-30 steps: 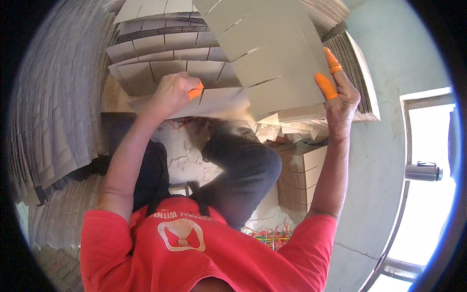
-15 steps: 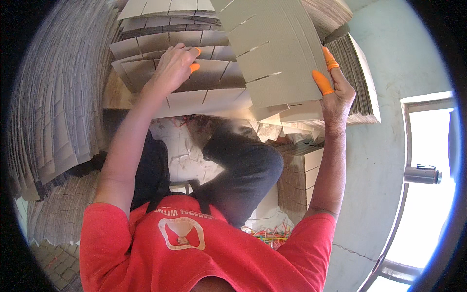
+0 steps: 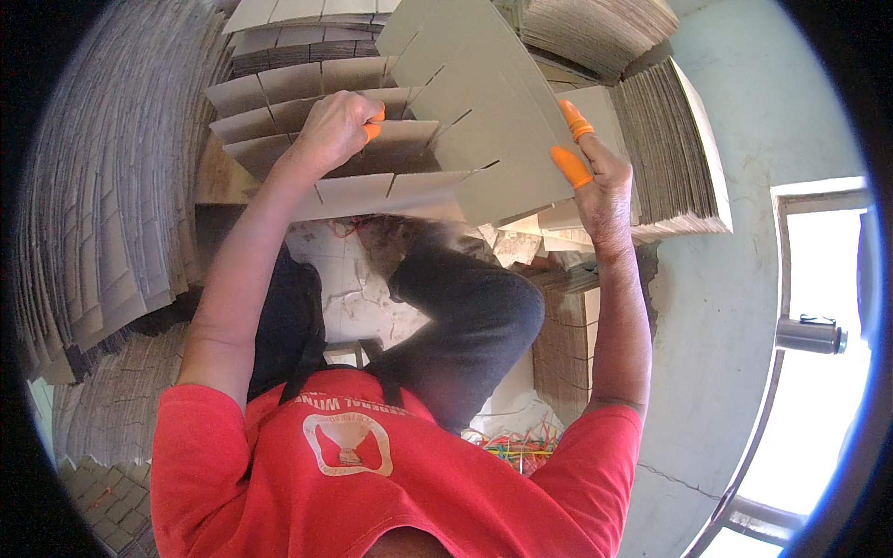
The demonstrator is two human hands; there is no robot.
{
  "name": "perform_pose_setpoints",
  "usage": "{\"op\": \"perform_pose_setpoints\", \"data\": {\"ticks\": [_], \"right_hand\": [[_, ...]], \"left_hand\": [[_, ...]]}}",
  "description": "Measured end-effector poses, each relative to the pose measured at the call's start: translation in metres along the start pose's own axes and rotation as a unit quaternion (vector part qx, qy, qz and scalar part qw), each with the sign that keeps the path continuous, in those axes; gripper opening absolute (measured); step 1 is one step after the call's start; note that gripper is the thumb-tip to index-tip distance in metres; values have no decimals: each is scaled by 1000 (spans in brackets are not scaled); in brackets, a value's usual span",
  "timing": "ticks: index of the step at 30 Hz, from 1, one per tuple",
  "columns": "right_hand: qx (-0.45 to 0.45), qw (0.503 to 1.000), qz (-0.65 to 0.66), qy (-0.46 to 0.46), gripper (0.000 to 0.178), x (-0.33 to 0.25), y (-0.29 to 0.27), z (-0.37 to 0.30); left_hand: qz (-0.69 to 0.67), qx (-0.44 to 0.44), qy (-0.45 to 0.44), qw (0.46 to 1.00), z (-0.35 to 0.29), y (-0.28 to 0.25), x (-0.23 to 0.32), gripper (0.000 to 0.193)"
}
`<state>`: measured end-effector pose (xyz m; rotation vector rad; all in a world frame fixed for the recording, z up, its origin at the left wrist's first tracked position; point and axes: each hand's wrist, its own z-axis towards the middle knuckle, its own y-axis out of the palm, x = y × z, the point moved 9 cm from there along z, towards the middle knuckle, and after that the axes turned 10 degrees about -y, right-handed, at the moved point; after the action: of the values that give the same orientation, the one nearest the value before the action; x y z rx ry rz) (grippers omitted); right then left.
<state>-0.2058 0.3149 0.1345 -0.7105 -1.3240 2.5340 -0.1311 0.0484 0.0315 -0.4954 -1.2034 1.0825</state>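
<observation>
My right hand (image 3: pixel 603 181), with orange covers on its thumb and a finger, grips the right edge of a slotted cardboard sheet (image 3: pixel 493 112). The sheet is tilted, and its slotted left edge meets the ends of several upright slotted cardboard strips (image 3: pixel 409 186). Over these strips, my left hand (image 3: pixel 339 135) is closed in a pinch on one of the middle strips (image 3: pixel 395 135). It wears orange covers too, and its fingertips are partly hidden. The strips stand in spaced rows, roughly crosswise in front of me.
A tall stack of cardboard sheets (image 3: pixel 130 177) rises at the left. More stacked cardboard (image 3: pixel 670 144) stands at the right against a pale wall (image 3: pixel 716 325), with another pile (image 3: pixel 595 33) behind. Coloured ties (image 3: pixel 521 451) lie low beside my leg. A bright window (image 3: pixel 823 270) is far right.
My right hand has brought the cardboard sheet left and slightly down, onto the strip ends. The left hand stays near the same place, its fingers drawn closer together.
</observation>
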Motion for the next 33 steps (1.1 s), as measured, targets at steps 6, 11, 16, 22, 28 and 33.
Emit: {"op": "perform_pose_setpoints", "data": {"ticks": [6,11,16,22,28,33], "right_hand": [[-35,997,37,-58,45,-17,19,10],[-87,990,87,-76,56,-26,50,12],[-74,989,82,-95,46,-29,48,14],[-89,988,96,-86,42,-26,57,3],[-57,993,87,-56,53,-30,53,1],[-80,988,82,-102,57,-31,56,2]], "left_hand": [[26,-58,16,998,11,4,-1,17],[45,-1,23,999,38,-19,-14,16],[144,107,-52,982,65,-49,-36,20],[176,-20,-116,977,95,-10,-98,23],[183,-4,-87,979,92,-2,-97,21],[166,14,-59,984,96,-3,-96,16]]}}
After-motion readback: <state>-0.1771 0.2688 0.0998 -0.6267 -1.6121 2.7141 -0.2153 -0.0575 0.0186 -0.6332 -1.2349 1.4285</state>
